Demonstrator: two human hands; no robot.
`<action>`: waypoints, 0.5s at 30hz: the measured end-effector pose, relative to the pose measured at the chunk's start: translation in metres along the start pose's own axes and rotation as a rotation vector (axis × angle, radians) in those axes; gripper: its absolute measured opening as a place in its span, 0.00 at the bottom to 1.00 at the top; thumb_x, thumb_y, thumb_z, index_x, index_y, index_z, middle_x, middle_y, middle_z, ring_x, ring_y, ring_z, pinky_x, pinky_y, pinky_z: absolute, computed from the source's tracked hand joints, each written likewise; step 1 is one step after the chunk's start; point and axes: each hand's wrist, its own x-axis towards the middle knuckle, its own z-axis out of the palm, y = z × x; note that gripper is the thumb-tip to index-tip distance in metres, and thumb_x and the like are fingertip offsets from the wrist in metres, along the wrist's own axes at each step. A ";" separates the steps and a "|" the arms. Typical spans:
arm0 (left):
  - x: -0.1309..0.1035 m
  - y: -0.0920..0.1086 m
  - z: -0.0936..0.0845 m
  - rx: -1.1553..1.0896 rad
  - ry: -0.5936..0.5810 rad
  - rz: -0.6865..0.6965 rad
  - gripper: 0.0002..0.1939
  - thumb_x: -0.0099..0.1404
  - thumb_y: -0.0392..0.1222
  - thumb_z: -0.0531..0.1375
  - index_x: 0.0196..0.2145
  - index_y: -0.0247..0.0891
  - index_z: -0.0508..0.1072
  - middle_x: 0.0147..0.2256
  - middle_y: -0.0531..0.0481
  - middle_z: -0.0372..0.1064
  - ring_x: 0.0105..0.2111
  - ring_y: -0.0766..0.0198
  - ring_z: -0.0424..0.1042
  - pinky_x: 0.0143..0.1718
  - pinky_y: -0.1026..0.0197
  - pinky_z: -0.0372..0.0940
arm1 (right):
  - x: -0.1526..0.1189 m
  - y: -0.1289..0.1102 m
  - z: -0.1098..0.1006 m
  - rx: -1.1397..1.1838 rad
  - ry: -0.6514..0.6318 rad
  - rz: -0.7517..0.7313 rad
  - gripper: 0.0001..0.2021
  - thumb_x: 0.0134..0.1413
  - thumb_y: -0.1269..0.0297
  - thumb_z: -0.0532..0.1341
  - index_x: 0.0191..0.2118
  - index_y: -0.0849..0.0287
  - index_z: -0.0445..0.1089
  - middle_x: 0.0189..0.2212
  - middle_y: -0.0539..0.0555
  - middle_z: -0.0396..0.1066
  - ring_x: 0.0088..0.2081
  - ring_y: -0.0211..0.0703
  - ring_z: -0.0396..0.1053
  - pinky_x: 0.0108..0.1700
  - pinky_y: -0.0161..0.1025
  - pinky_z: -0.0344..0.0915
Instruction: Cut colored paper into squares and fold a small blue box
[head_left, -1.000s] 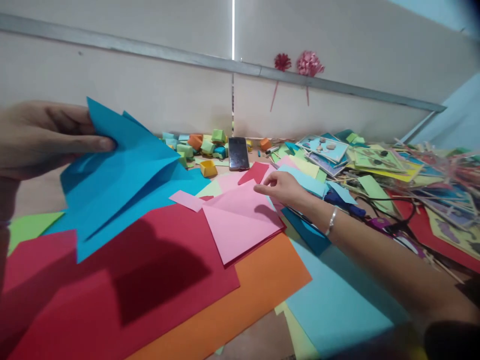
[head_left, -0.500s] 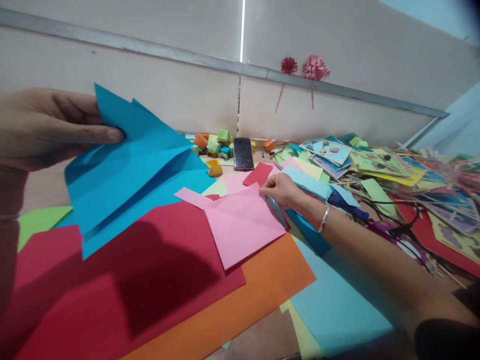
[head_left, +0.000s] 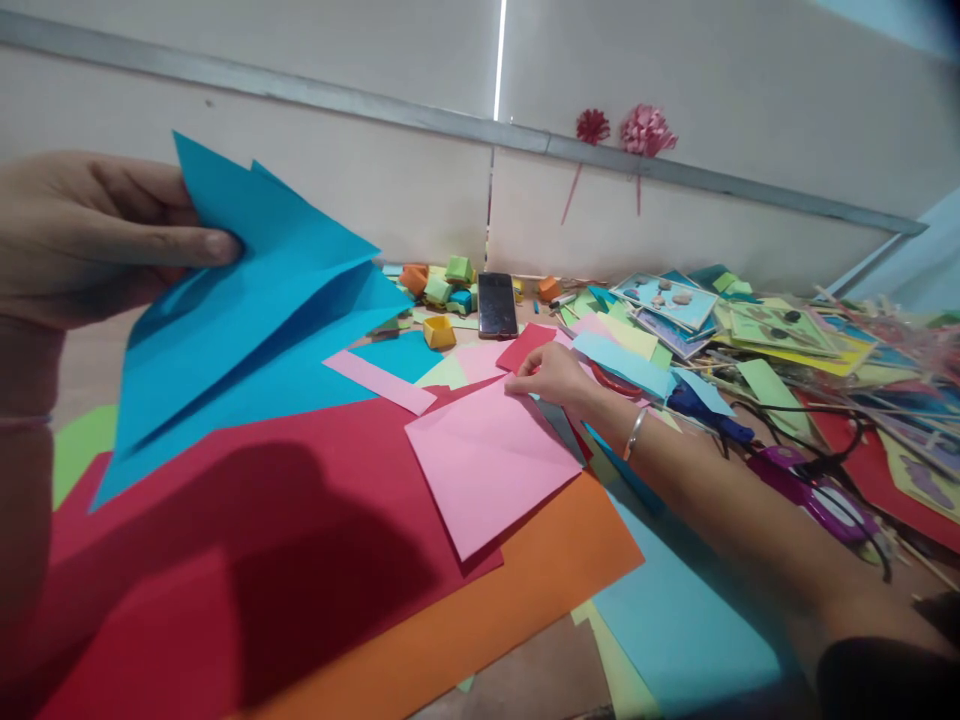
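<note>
My left hand (head_left: pixel 112 235) grips a folded sheet of blue paper (head_left: pixel 255 270) by its upper left edge, thumb on top, holding it raised over the table. In the middle, my right hand (head_left: pixel 551 378) pinches the far corner of a square of pink paper (head_left: pixel 495 460), which shows a crease and lies slanted over red and orange sheets. Beside it lies a narrow pink strip (head_left: pixel 382 380). Large red paper (head_left: pixel 345 490) spreads below the blue sheet, with orange paper (head_left: pixel 480 610) partly under it.
Behind stand a phone (head_left: pixel 497 305) and several small folded paper boxes (head_left: pixel 439 331). On the right are piled craft cards (head_left: pixel 667 300), a purple glue gun (head_left: pixel 814 490) with a black cord, and light blue paper (head_left: pixel 675 600). Paper flowers (head_left: pixel 649 130) hang on the wall board.
My left hand has moved slightly up and left with the blue paper, uncovering more of the pink strip. My right hand still pinches the pink square, which has shifted slightly toward me.
</note>
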 end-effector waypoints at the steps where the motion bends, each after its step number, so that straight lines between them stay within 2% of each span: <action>1: -0.002 0.004 0.001 -0.019 0.003 0.047 0.19 0.43 0.44 0.69 0.33 0.35 0.72 0.19 0.64 0.63 0.37 0.39 0.79 0.35 0.39 0.72 | 0.000 0.000 0.001 0.010 0.000 0.006 0.10 0.43 0.64 0.71 0.19 0.60 0.73 0.19 0.51 0.71 0.25 0.38 0.66 0.27 0.35 0.56; 3: -0.005 0.008 0.002 -0.015 0.001 0.077 0.16 0.42 0.43 0.68 0.29 0.35 0.71 0.17 0.64 0.60 0.35 0.41 0.79 0.34 0.39 0.72 | 0.001 0.001 0.000 0.027 0.011 0.001 0.09 0.46 0.66 0.68 0.19 0.61 0.73 0.18 0.50 0.70 0.24 0.36 0.64 0.26 0.35 0.55; 5: -0.006 0.010 0.003 -0.012 0.002 0.046 0.18 0.41 0.44 0.69 0.30 0.35 0.71 0.19 0.64 0.63 0.36 0.43 0.79 0.35 0.40 0.73 | 0.001 0.003 -0.002 0.047 0.015 -0.013 0.09 0.47 0.67 0.66 0.19 0.61 0.73 0.18 0.49 0.68 0.23 0.36 0.62 0.26 0.35 0.54; 10: -0.005 0.009 0.005 -0.028 -0.073 -0.052 0.27 0.42 0.48 0.70 0.40 0.36 0.72 0.33 0.59 0.75 0.47 0.37 0.76 0.42 0.39 0.71 | -0.006 0.008 -0.011 0.123 0.009 -0.044 0.08 0.46 0.64 0.65 0.21 0.61 0.74 0.21 0.50 0.71 0.26 0.38 0.65 0.27 0.35 0.57; 12: -0.005 0.009 0.005 -0.004 -0.091 -0.084 0.29 0.42 0.50 0.70 0.42 0.36 0.72 0.34 0.58 0.75 0.48 0.35 0.75 0.42 0.38 0.71 | -0.012 0.010 -0.019 0.237 0.022 -0.054 0.09 0.48 0.61 0.65 0.24 0.61 0.74 0.23 0.50 0.70 0.27 0.37 0.64 0.28 0.35 0.59; 15: -0.007 0.015 0.010 -0.006 -0.121 -0.123 0.33 0.40 0.50 0.71 0.45 0.37 0.72 0.32 0.59 0.75 0.44 0.40 0.77 0.41 0.39 0.73 | -0.023 0.018 -0.041 0.532 0.100 -0.049 0.16 0.48 0.50 0.66 0.26 0.59 0.69 0.20 0.47 0.64 0.24 0.34 0.60 0.26 0.34 0.58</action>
